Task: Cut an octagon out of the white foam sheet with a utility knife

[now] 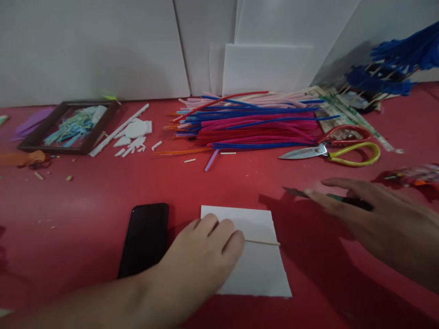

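My left hand [212, 246] is closed, its curled fingers on a thin wooden stick [262, 242] against a white board [260, 274]. The stick's right end reaches the board's right edge; its other end is hidden under my fingers. To the right, my right hand [380, 219] has a craft knife [343, 199] between thumb and fingers. Its dark blade points left, and a shadow falls beside it on the red table [233, 183]. A black phone [146, 240] lies just left of my left hand.
Scissors [322, 150] with red and yellow handles lie beyond my right hand. Behind the board is a heap of coloured pipe cleaners [257, 121]. White scraps [137, 130] and a brown frame [65, 148] lie at the back left. Blue crafted pieces [387, 82] stand back right.
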A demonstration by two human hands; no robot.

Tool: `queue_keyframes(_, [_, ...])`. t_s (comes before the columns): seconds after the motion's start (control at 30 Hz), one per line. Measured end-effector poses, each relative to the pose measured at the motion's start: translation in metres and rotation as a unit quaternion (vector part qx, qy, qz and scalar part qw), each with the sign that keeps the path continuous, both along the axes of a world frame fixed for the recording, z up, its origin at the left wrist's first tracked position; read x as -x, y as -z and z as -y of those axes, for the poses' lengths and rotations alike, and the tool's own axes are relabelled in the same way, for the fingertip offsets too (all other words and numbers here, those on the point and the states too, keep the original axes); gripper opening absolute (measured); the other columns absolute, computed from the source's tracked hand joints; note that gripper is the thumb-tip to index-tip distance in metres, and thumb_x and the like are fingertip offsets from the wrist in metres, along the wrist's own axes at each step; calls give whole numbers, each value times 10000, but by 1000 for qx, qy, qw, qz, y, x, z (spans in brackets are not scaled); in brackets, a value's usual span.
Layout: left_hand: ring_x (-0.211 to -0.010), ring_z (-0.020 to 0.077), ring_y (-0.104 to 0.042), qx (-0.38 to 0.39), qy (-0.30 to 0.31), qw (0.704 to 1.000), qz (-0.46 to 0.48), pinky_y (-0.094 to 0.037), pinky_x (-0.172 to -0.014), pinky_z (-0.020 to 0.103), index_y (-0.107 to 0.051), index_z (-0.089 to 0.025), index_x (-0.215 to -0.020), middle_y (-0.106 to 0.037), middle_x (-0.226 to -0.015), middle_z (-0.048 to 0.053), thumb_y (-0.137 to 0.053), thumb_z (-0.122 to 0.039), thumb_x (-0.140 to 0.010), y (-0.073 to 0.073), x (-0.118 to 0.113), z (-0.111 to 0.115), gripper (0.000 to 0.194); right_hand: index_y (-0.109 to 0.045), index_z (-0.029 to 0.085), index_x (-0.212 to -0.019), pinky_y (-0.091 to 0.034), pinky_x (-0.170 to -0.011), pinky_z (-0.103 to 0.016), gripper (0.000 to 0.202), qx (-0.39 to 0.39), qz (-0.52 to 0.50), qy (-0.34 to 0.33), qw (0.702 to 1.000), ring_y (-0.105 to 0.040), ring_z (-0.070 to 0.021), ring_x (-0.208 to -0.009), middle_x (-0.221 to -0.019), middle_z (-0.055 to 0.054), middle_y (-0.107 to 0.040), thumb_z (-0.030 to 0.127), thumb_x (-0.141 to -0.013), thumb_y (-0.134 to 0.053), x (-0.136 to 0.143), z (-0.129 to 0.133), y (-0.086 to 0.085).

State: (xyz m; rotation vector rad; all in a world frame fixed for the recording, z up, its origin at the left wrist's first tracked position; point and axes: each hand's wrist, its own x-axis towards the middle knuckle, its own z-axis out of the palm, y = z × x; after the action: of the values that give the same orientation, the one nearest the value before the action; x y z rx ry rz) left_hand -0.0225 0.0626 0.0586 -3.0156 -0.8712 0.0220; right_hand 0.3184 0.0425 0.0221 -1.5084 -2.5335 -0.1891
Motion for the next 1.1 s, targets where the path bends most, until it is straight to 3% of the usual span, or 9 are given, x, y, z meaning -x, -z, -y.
queue_keyframes(0.07, [-804,221,-640,49,28,998,-34,-554,-683,336,-610,-188,-933,-699,-938,36,-560,32,-812,-4,0,-12,256,-662,263,-1340,-619,-762,-526,569,-26,52,8,998,-698,-371,-1062,-1191,-162,-717,48,-898,-374,9,-1,6])
queue_keyframes(0.13, [-811,231,-630,59,41,996,-60,-539,-694,347,-602,-185,-925,-685,-946,50,-560,35,-809,-4,0,-19,251,-657,239,-1334,-623,-711,-502,533,-57,84,47,994,-706,-352,-982,-1184,-185,-690,51,-916,-384,17,-1,13])
queue_keyframes(0.3, [-762,235,-586,-24,19,995,-93,-468,-647,339,-618,-169,-939,-644,-876,57,-508,13,-887,1,11,-35,219,-618,278,-1386,-615,-684,-473,561,-92,59,84,990,-698,-323,-886,-1202,-164,-663,61,-893,-460,25,0,26])
queue_keyframes(0.5, [-894,266,-581,-66,-52,991,-103,-466,-750,367,-652,-146,-992,-657,-1006,121,-449,21,-909,-2,55,-90,276,-553,291,-1429,-586,-773,-542,559,-99,-23,56,993,-676,-350,-923,-1150,-165,-618,64,-929,-449,25,-5,31])
queue_keyframes(0.63, [-952,262,-590,-86,-103,986,-100,-463,-766,359,-659,-176,-994,-661,-1024,122,-418,10,-917,0,83,-129,314,-651,201,-1327,-581,-804,-555,428,-107,-42,45,992,-669,-365,-942,-1168,-213,-610,80,-954,-479,24,-8,31])
queue_keyframes(0.73, [-899,261,-590,-99,-119,983,-97,-457,-746,374,-670,-180,-986,-668,-1011,126,-407,4,-912,1,92,-143,329,-722,241,-1259,-579,-857,-558,427,-109,-56,37,992,-671,-384,-1041,-1215,-198,-612,73,-931,-505,24,-9,30])
queue_keyframes(0.83, [-920,283,-598,-108,-124,983,-79,-467,-776,414,-682,-145,-1027,-677,-1079,169,-369,20,-902,-1,90,-143,375,-759,286,-1183,-583,-879,-549,404,-114,-104,-2,988,-671,-381,-1098,-1229,-166,-630,72,-909,-553,29,-7,25])
queue_keyframes(0.97, [-988,297,-619,-103,-111,988,-33,-480,-855,452,-679,-97,-1088,-675,-1140,204,-353,-13,-938,-4,69,-124,368,-724,234,-1188,-596,-863,-484,291,-118,-141,-70,980,-683,-314,-1075,-1185,-156,-671,130,-960,-576,47,-5,20])
queue_keyframes(1.1, [-1036,228,-645,-39,-3,999,2,-492,-928,361,-698,-165,-1072,-715,-1123,99,-474,-255,-1040,-4,32,-81,244,-745,226,-1123,-596,-859,-448,250,-106,-146,-94,979,-701,-275,-1027,-1058,-116,-739,243,-1023,-516,65,-17,21])
